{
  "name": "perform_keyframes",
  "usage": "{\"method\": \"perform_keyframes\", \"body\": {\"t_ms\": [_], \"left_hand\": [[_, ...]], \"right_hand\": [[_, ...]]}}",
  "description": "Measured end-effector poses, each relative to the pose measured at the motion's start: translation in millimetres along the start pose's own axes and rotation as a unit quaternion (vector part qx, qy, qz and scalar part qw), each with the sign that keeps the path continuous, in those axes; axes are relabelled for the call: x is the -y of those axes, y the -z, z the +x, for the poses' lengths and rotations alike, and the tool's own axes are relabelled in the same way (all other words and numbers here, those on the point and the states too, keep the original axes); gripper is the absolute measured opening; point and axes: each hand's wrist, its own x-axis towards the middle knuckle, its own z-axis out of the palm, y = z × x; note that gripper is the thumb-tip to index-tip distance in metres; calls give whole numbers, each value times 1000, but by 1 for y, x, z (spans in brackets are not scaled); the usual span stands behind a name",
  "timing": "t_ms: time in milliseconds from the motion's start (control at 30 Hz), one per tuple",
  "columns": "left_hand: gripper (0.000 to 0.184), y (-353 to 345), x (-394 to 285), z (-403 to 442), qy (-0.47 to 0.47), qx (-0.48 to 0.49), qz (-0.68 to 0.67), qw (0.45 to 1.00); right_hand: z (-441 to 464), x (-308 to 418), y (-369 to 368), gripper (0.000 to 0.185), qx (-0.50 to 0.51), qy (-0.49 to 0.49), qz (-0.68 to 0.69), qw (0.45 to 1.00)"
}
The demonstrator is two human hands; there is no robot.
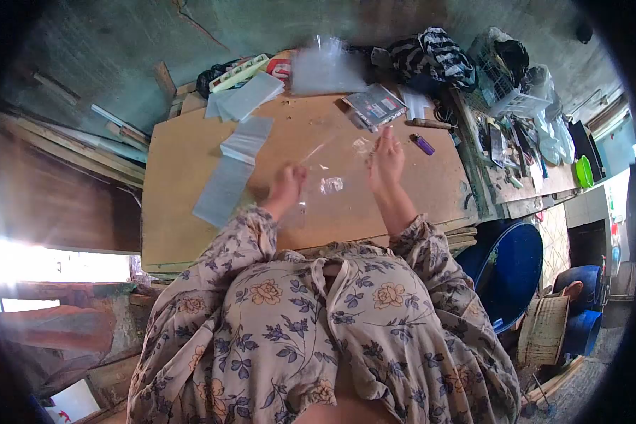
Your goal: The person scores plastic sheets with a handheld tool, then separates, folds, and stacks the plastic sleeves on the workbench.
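Observation:
A clear plastic sheet or bag (pixel 332 185) is stretched between my two hands above the wooden board (pixel 184 162). My left hand (pixel 287 186) is closed on its left edge. On the other side, my right hand (pixel 386 159) pinches its right edge, thumb and fingers pointing up. Flat translucent plastic pieces (pixel 222 189) lie in an overlapping row left of my left hand. Beyond my right hand are a dark printed packet (pixel 376 106) and a purple lighter (pixel 422 144).
More plastic sheets (pixel 251 97) lie at the back left, and a stack (pixel 328 71) at the back middle. A wooden-handled tool (pixel 431 124) rests near the right edge. A crate (pixel 519 102) and bags stand at right, above a blue barrel (pixel 512 272).

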Motion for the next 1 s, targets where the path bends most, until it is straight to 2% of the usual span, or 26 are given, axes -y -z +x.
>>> {"method": "perform_keyframes", "body": {"t_ms": [33,67,100,133,200,233,300,333,367,433,467,500,533,567,633,700,733,767,800,833,867,900,967,1000], "left_hand": [[12,5,5,6,1,0,1,1000],[14,12,12,16,-69,-63,9,996],[17,21,17,25,-138,-125,16,982],[17,31,15,31,-135,-124,17,983],[15,50,8,37,-224,19,43,973],[15,62,2,36,-220,22,41,974],[18,83,-16,27,-158,252,170,940],[17,87,-29,20,-209,277,255,903],[17,86,-21,27,-207,279,254,902],[16,85,11,47,-262,309,353,843],[16,86,25,50,-262,308,354,843],[16,87,37,54,-188,260,246,915],[16,83,47,57,-110,206,132,963],[16,77,55,60,-112,208,132,963],[15,69,62,61,62,140,9,988],[17,69,66,64,87,124,-28,988],[18,73,67,64,-53,105,100,988],[20,77,68,64,-190,83,223,952],[20,83,65,64,-191,85,222,952],[21,90,58,63,-191,47,305,932],[21,93,53,64,-191,9,385,903],[21,93,50,65,-193,11,385,902],[24,86,47,65,-354,-202,413,814],[24,76,47,65,-355,-198,412,816]], "right_hand": [[6,-4,11,28,-12,18,-23,999],[10,-9,20,28,-11,17,-23,1000],[12,-16,28,30,-45,57,-122,990],[13,-21,37,31,-78,94,-221,968],[21,-27,57,33,-87,72,-182,977],[24,-30,64,34,-97,52,-140,984],[26,-36,76,34,-95,38,-187,977],[26,-37,79,34,-88,28,-230,969],[25,-37,79,34,-90,25,-231,968],[22,-34,77,34,-106,-23,-236,966],[29,-44,84,34,-105,-23,-235,966],[41,-59,98,32,-115,17,-309,944],[43,-63,103,30,-124,56,-381,915],[44,-66,109,30,-127,57,-381,914],[33,-63,109,23,-120,-32,-340,932],[33,-63,113,20,-112,-34,-357,927],[33,-64,115,16,-104,-36,-374,921],[33,-64,117,16,-105,-37,-375,920],[33,-63,117,14,-96,-49,-346,932],[33,-61,117,14,-86,-60,-316,943],[34,-61,114,14,-89,-58,-316,943],[33,-59,110,18,-96,-53,-350,930],[31,-61,110,25,-107,-52,-386,915],[33,-64,114,31,-85,-16,-462,883]]}}
